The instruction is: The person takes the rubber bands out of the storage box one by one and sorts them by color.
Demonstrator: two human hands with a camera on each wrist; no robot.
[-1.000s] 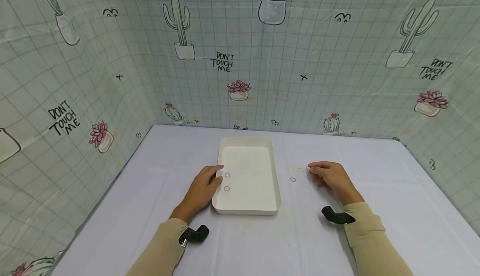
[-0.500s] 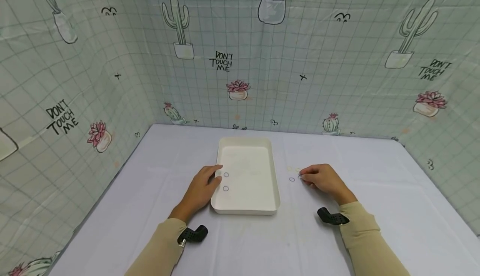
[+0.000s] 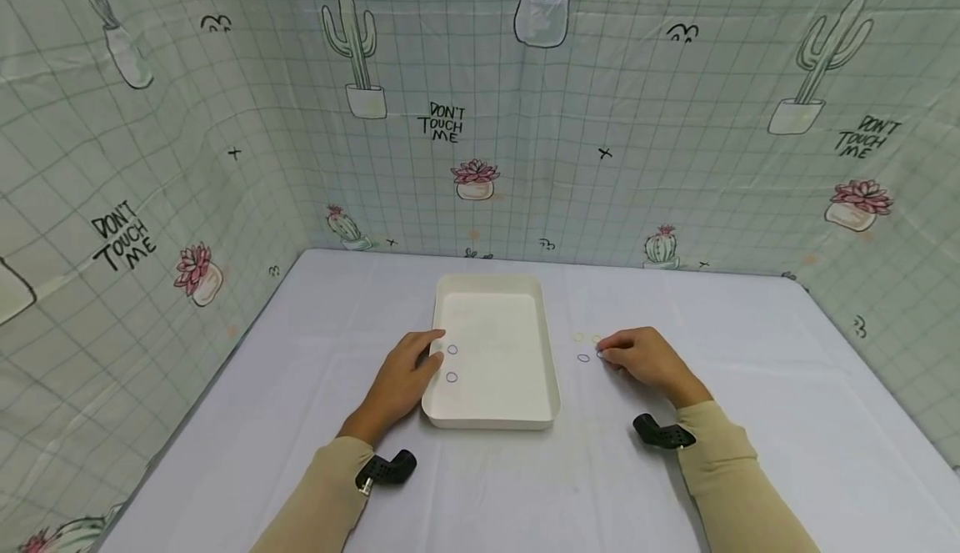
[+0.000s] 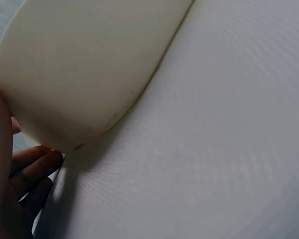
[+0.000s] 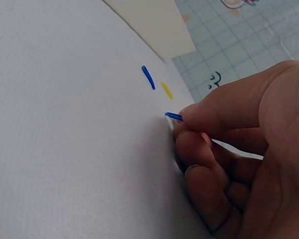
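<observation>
My left hand point(image 3: 401, 375) holds the left rim of a white rectangular tray point(image 3: 495, 423), with thumb and a finger over the edge; in the left wrist view, other fingers point(image 4: 37, 167) lie outside its wall. Inside the tray, near that side, are two small thin blue rings point(image 3: 452, 377). To the tray's right, my right hand point(image 3: 651, 363) pinches another blue ring point(image 5: 174, 116) between thumb and finger, low at the cloth. Just left of it lies a loose blue ring point(image 3: 583, 358), with two pale yellow rings point(image 3: 578, 337) behind.
A white cloth point(image 3: 300, 453) covers the table. Behind and at both sides hangs a grid-patterned curtain point(image 3: 555, 103) with printed cacti. Each wrist bears a black camera mount point(image 3: 663, 432).
My right hand has moved left and slightly toward me with the blue ring, then nearly stopped beside the loose blue ring. The left hand and tray have stayed in place.
</observation>
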